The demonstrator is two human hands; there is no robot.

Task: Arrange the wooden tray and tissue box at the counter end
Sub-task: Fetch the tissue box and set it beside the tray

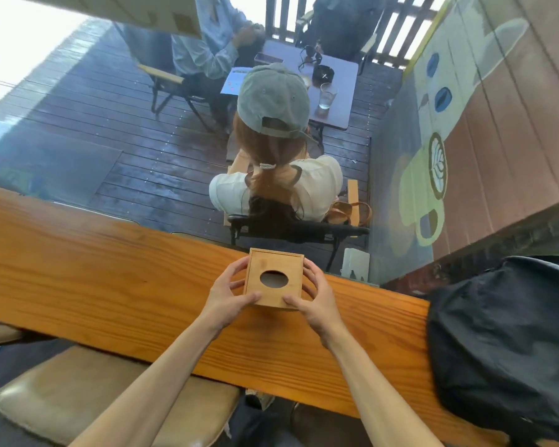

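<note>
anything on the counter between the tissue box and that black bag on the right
No. In the head view, only bare wooden counter lies between the wooden tissue box and the black bag, apart from the right hand holding the box's side.

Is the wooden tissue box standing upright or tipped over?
Upright: the tissue box shows its oval opening facing up, held between left hand and right hand on the counter.

Both bare forearms reach forward, left hand [227, 296] and right hand [317, 296] facing each other, fingers [310, 269] curled inward.
</note>
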